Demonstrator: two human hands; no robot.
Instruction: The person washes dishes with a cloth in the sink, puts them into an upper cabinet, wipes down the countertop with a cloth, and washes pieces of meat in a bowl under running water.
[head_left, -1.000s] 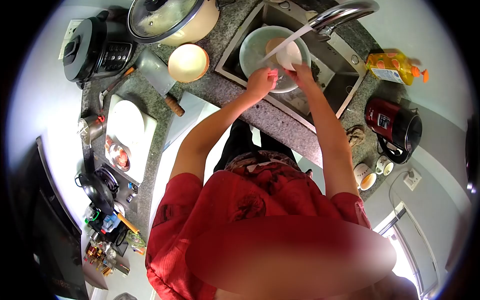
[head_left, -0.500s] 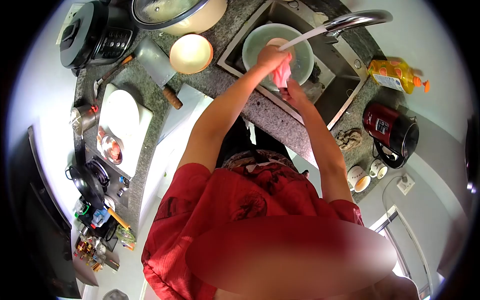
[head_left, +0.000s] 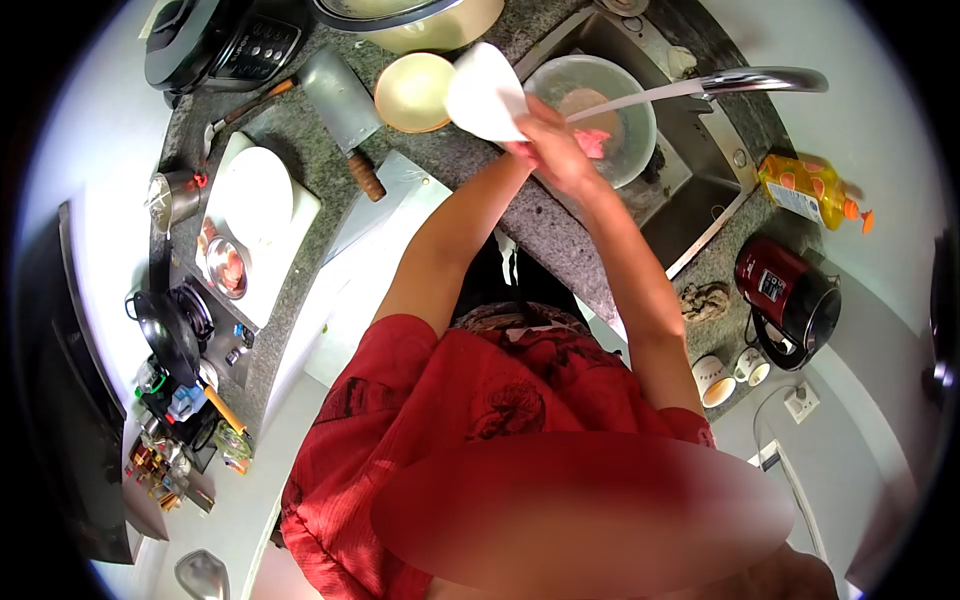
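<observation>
A white bowl (head_left: 486, 92) is held tilted over the counter at the left edge of the sink. My right hand (head_left: 552, 148) crosses in front of my left and has its fingers closed at the bowl's lower edge. My left hand is mostly hidden behind the bowl and my right hand; only its wrist (head_left: 518, 168) shows, with a bit of pink beside it. In the sink stands a translucent basin (head_left: 640, 130) with a pink cloth (head_left: 593, 143) and a peach-coloured round dish (head_left: 583, 103) in it. Water runs from the faucet (head_left: 760, 80) into the basin.
A cream bowl (head_left: 414, 92), a cleaver (head_left: 342, 100) and a large lidded pot (head_left: 430, 28) stand left of the sink. Farther left are a cutting board (head_left: 303, 212) with a white plate (head_left: 258, 195). Dish soap (head_left: 800, 190) and a red kettle (head_left: 785, 290) stand right.
The white bowl has come up out of the basin area to the left, with both hands moving left. My right hand has crossed over my left. The view has shifted slightly.
</observation>
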